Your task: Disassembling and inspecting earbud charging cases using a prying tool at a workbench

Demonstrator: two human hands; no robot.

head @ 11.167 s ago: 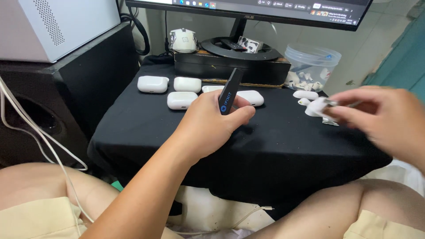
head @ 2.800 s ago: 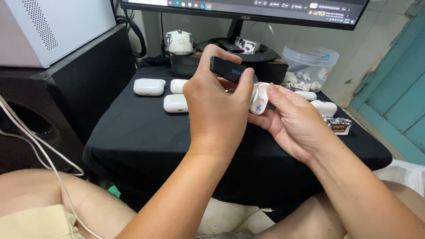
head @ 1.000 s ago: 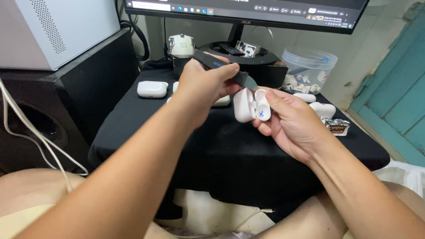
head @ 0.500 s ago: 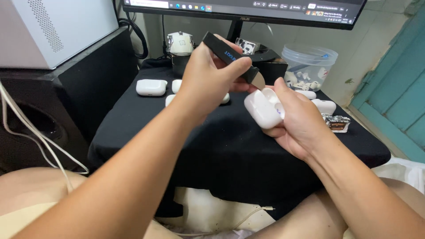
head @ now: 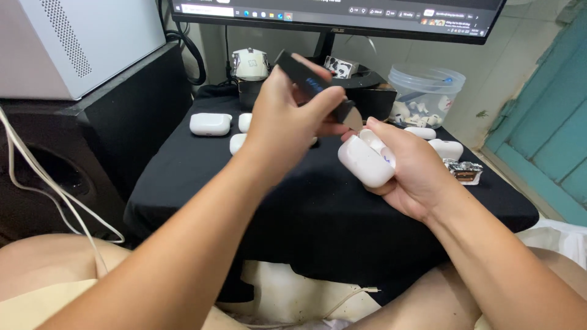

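We observed both hands raised above the bench [head: 318, 208], which was draped in a black cloth. The left hand [head: 287, 128] had its grip closed around a black pen-shaped tool [head: 312, 85], thumb and fingers wrapped about its middle; the tool lay tilted, its upper end rising to the left above the knuckles and its lower tip pointing down to the right. The right hand [head: 413, 168] had its grip closed on a white earbud case [head: 365, 160], which lay across the fingers with the thumb pressed along its upper side. The case sat at the left edge of that grip, projecting beyond the fingertips toward the left hand. The lower tip of the tool stood just above the top of the case; we could not tell whether the two touched.

On the bench behind the hands we noted further white cases: one [head: 210, 123] lying well to the left, others partly hidden by the left hand, and two more [head: 446, 148] just beyond the right hand. A small foil-wrapped object [head: 463, 171] lay near the right wrist. A clear plastic tub [head: 426, 95] holding small white parts stood at the back right, beside the monitor stand [head: 358, 76]. A grey box [head: 73, 43] sat on a black cabinet at the left.
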